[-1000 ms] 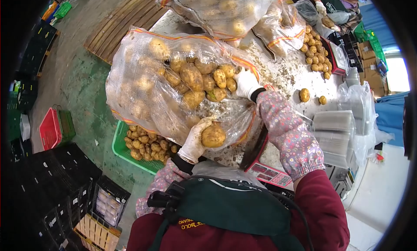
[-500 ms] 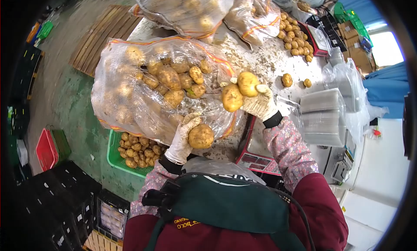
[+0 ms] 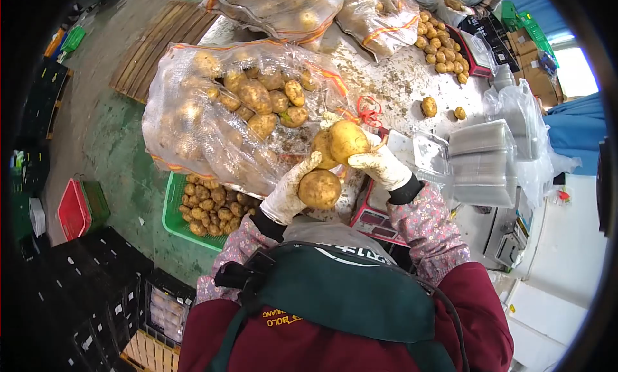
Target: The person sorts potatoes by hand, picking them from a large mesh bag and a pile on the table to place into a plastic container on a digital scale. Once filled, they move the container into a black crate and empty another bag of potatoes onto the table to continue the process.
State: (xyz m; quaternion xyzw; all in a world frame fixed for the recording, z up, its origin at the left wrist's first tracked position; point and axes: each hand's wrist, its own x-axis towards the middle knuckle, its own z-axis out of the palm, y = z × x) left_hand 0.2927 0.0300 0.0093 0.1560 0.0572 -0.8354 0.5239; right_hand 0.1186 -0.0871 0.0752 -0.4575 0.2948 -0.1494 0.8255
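My left hand (image 3: pixel 286 197), in a dirty white glove, grips one potato (image 3: pixel 319 188) just in front of my chest. My right hand (image 3: pixel 380 164), gloved too, holds two potatoes (image 3: pixel 342 142) right above and behind the left one, nearly touching it. Both hands hover at the mouth of a big clear sack of potatoes (image 3: pixel 225 114) lying on the dirty table (image 3: pixel 399 82). A red scale (image 3: pixel 376 221) sits under my right wrist.
A green crate of small potatoes (image 3: pixel 206 214) stands on the floor at left, a red crate (image 3: pixel 74 208) further left, black crates below. Stacked clear trays (image 3: pixel 483 166) and bags lie at right. More sacks and loose potatoes (image 3: pixel 444 53) lie at the far end.
My right hand pulled two potatoes out of the sack and brought them back toward my left hand. The left hand rose a little with its potato.
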